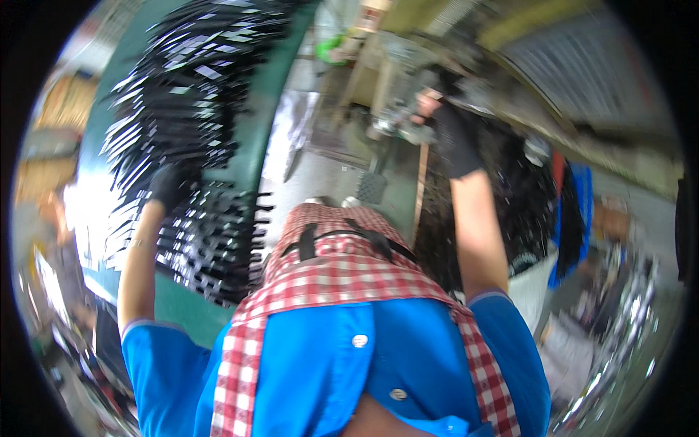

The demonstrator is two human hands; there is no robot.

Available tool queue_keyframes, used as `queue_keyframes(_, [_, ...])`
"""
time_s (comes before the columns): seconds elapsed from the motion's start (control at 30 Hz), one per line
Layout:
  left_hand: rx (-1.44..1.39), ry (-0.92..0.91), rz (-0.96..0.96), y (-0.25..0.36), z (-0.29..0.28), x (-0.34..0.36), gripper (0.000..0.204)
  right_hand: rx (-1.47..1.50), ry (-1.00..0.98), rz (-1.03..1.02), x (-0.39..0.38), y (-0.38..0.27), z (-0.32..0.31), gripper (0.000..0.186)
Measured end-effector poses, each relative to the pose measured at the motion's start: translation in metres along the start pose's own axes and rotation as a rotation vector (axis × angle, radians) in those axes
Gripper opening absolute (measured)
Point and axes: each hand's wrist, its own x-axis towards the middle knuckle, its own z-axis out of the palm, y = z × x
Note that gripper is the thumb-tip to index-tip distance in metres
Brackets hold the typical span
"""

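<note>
My left hand point(171, 183) wears a black glove and rests on a heap of thin black and shiny metal strips point(189, 109) spread over a green table point(251, 146). Whether the fingers grip a strip is hidden by blur. My right hand point(453, 138), also in a black glove, reaches out to a grey metal machine point(397, 116) and seems closed around a part of it. I wear a blue shirt and a red checked apron point(342, 269).
A pile of dark scrap point(524, 197) lies right of my right arm, with a blue and a red object point(571, 211) beside it. Shiny metal pieces point(619, 320) lie at the lower right. A black foot pedal point(371, 188) sits on the grey floor.
</note>
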Motion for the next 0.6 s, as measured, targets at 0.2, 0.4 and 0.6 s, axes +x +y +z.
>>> queue_keyframes(0.2, [0.087, 0.293, -0.048, -0.04, 0.026, -0.018, 0.034, -0.306, 0.219, -0.317, -0.026, 0.008, -0.011, 0.027])
queue_keyframes(0.4, [0.266, 0.46, 0.052, -0.039, -0.012, -0.017, 0.041, -1.46, 0.333, 0.224, -0.144, 0.02, -0.195, 0.026])
queue_keyframes(0.6, [0.107, 0.513, 0.016, -0.001, -0.057, 0.014, 0.041, -1.747, 0.449, 0.353, -0.24, 0.041, -0.258, 0.018])
